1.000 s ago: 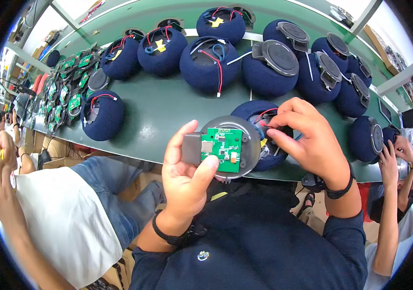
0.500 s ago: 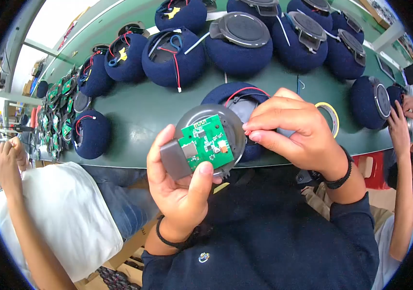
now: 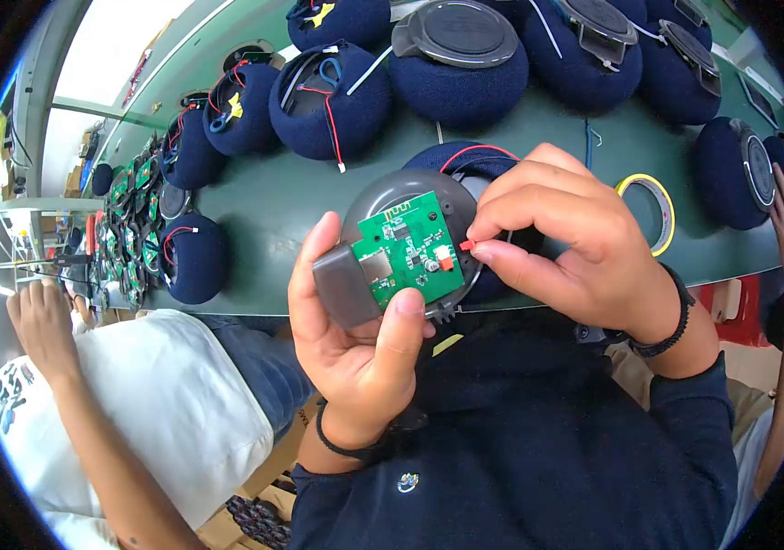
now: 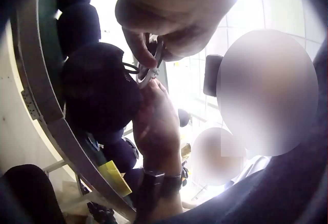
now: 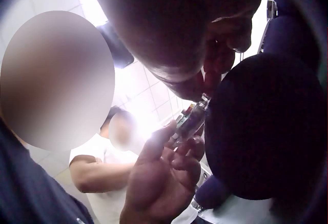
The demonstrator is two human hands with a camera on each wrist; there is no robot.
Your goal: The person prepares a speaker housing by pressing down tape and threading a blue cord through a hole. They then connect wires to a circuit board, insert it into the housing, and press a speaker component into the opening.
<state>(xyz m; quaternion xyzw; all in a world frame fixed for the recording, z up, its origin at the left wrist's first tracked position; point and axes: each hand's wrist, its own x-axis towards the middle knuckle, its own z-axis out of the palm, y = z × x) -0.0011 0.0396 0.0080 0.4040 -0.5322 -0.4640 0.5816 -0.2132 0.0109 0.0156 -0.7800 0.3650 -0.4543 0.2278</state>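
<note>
My left hand (image 3: 355,353) holds a round dark grey base (image 3: 378,197), its thumb over the edge of a green circuit board (image 3: 392,247) mounted on it. A dark grey block (image 3: 346,286) sticks out at the board's left side. Between thumb and forefinger, my right hand (image 3: 566,243) pinches a small red plug (image 3: 468,246), close to the board's right edge and its white-and-red socket (image 3: 445,258). Behind the base sits a navy fabric-covered round shell (image 3: 452,158) with a red wire (image 3: 479,149) arching over its opening, partly hidden by the base and my right hand.
More navy round shells (image 3: 328,115) line the green table (image 3: 259,215), some with dark lids (image 3: 456,35). A yellow tape roll (image 3: 670,215) lies right of my right hand. Circuit boards (image 3: 126,220) are piled at the left. People sit on both sides.
The red plug has moved from over the navy shell to beside the circuit board in my right hand. The left hand keeps its hold on the base, which has tilted slightly.
</note>
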